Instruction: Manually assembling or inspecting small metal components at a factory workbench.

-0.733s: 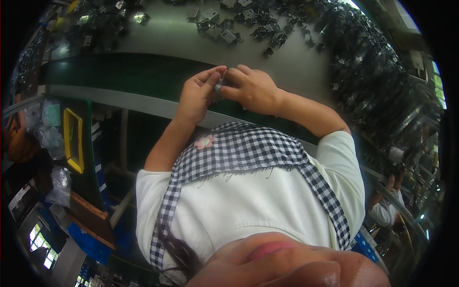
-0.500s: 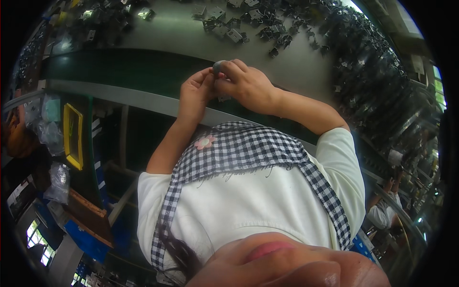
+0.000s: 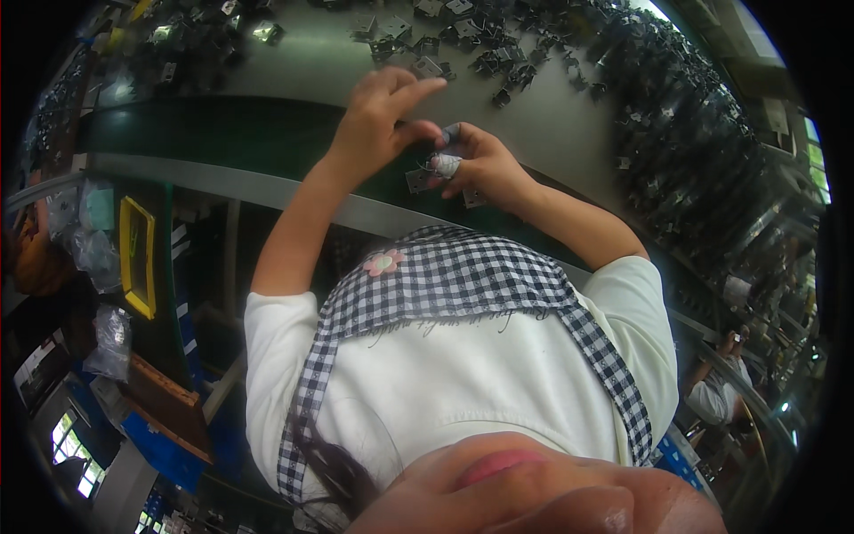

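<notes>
My left hand (image 3: 378,120) is raised over the bench's near side. Its index finger points right and its thumb is apart from it; nothing shows between them. The thumb tip is close to the grey-covered fingertip of my right hand (image 3: 496,169). White tape wraps the right thumb. The right fingers are curled round something small that I cannot make out. Beside the right thumb there is a small metal plate (image 3: 417,182) with holes, and another metal piece (image 3: 473,198) shows below the hand. Whether either piece is held or lies on the bench is unclear.
Several small metal parts (image 3: 507,58) are scattered over the grey work surface (image 3: 311,53), with a dense heap (image 3: 685,116) at the right. A metal rail (image 3: 213,175) edges the green strip (image 3: 213,125). A yellow frame (image 3: 138,258) stands at left. Another person (image 3: 716,392) is far right.
My hands were together and have parted. The left hand has moved up and away with its fingers opening; the right has moved slightly right and down, baring the taped thumb.
</notes>
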Demonstrator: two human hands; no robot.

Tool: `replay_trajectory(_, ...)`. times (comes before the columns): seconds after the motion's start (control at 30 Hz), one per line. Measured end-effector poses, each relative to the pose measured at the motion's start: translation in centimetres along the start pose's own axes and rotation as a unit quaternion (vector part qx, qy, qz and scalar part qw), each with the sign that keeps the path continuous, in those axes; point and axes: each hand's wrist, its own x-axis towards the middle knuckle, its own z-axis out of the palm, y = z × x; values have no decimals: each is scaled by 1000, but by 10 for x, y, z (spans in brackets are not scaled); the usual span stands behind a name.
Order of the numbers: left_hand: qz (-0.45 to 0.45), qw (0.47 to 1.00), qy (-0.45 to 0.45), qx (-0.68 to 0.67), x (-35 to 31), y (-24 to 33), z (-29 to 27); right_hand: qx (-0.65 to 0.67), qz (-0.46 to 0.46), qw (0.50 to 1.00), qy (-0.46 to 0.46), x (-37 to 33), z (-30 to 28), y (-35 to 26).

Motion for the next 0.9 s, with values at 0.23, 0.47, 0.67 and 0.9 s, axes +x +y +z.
replay_trajectory(0.23,79,958,41,271,-3,-37,12,34,51,998,-34,-14,-2,-17)
replay_trajectory(0.47,-188,936,118,-275,-45,-5,3,-85,-78,993,-14,0,-1,-28)
replay_trajectory(0.67,-165,926,123,-317,-53,17,1,34,-64,997,-21,26,-2,-29)
replay_trajectory(0.9,-132,926,115,-334,-52,24,-2,126,30,989,-71,17,9,-27)
